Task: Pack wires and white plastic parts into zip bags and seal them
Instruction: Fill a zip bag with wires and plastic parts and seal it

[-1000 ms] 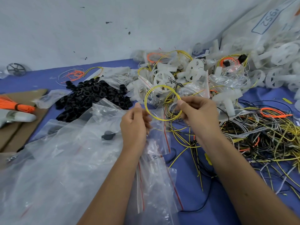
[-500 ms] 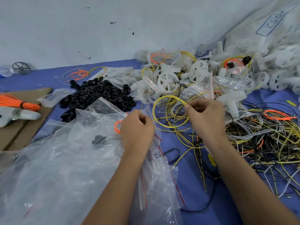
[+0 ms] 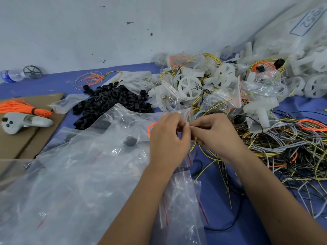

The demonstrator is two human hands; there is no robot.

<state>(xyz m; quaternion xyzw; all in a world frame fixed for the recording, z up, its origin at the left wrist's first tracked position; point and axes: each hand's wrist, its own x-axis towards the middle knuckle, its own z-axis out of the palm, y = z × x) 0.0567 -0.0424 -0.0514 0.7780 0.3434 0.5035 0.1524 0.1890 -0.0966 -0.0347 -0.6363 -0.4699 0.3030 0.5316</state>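
Left hand (image 3: 168, 138) and right hand (image 3: 215, 137) meet at scene centre, fingertips nearly touching; both have fingers curled, pinching the top edge of a small zip bag (image 3: 184, 117) between them; yellow wire (image 3: 194, 144) loops down below the two hands, partly hidden by them, so whether it is inside the bag cannot be told; an orange wire loop (image 3: 150, 129) shows just left of the left hand, behind clear plastic.

Near side, under both forearms: more empty zip bags (image 3: 184, 200) with red seal lines lying on the blue worktop (image 3: 221, 200); left of them a big crumpled clear plastic sheet (image 3: 79, 174) with a dark small part (image 3: 130, 140) under it.

Right of the hands: a tangled heap of yellow, black, grey and orange wires (image 3: 283, 151); far right: pile of white plastic parts (image 3: 300, 80), spoked wheels and tubes, some in bags; one white wheel (image 3: 189, 85) sits just beyond the hands among packed bags.

Far left of the hands: heap of black rings (image 3: 111, 101); further left, cardboard (image 3: 21, 138) carrying an orange wire bundle (image 3: 21, 107) and a white handheld tool (image 3: 23, 122); at the far wall, a plastic bottle (image 3: 10, 76) beside a dark spoked wheel (image 3: 32, 71).
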